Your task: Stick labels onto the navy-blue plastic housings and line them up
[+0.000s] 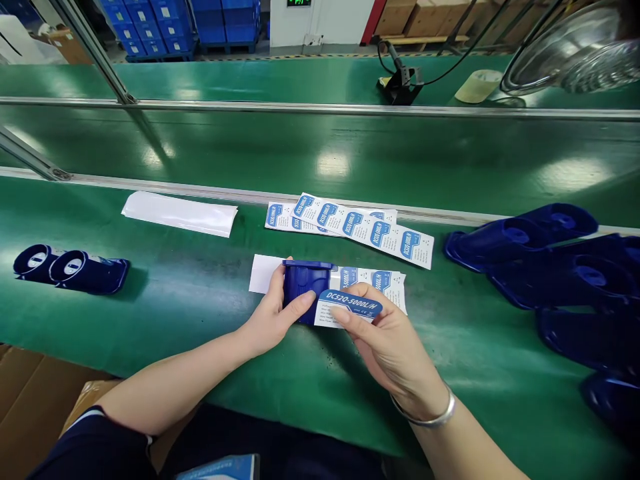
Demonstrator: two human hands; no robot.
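Observation:
My left hand (277,310) grips a dark blue plastic housing (306,275), its thumb laid across the front face. Between the thumb and fingers of my right hand (383,327) is a blue and white sticker label (353,305) printed "DC52Q-5000L/H". The label's left end lies at the housing's right side; whether it is stuck down there I cannot tell. Under and behind both hands lies a label sheet (395,281), partly covered, with a blank white end showing at the left.
Farther back are more label strips (367,227) and a white backing sheet (180,213). One blue housing (73,270) lies at the left, several blue housings (565,267) at the right. A metal rail (320,108) crosses behind, with a black stand (400,83) beyond it.

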